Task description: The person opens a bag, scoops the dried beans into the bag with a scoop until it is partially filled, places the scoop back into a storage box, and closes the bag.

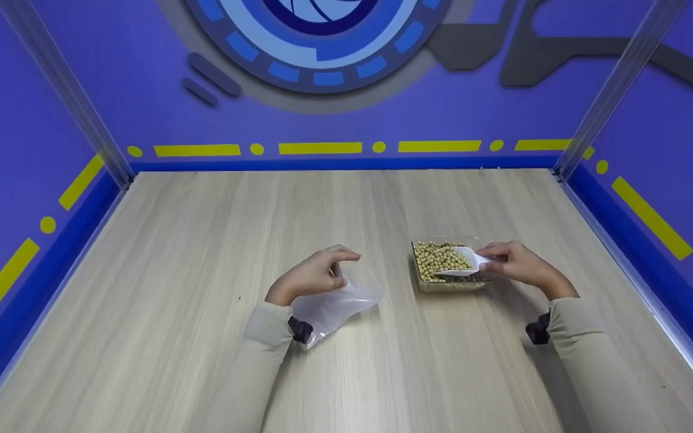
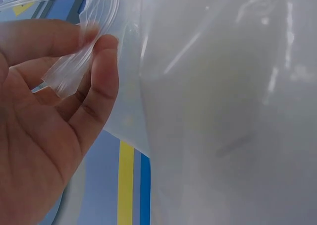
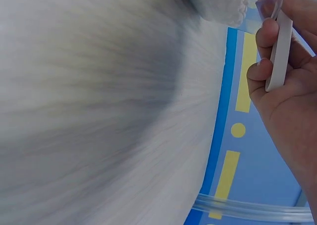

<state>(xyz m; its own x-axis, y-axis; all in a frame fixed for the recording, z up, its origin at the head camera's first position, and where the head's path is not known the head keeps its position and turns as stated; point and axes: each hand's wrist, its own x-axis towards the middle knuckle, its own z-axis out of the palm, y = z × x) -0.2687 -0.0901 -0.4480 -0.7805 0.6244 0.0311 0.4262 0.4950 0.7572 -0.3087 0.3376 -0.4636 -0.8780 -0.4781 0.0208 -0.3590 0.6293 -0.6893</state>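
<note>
My left hand point(image 1: 313, 275) pinches the top edge of a clear zip-lock plastic bag point(image 1: 346, 304) between thumb and fingers. In the left wrist view the bag's ribbed zip strip point(image 2: 101, 24) runs past the fingertips, and the bag's mouth stands spread. My right hand point(image 1: 518, 264) grips the handle of a white scoop point(image 1: 473, 260), its fingers curled round it in the right wrist view. The scoop is heaped with round yellowish soybeans point(image 1: 452, 260) and lies over a clear rectangular container point(image 1: 452, 287) full of the same beans.
A pale wood-grain table point(image 1: 202, 240) carries the container and lies under both hands. Blue-purple panels with yellow dashes point(image 1: 319, 147) wall it at the back and both sides. A dark wrist camera point(image 1: 301, 329) sits on the left sleeve, close to the bag.
</note>
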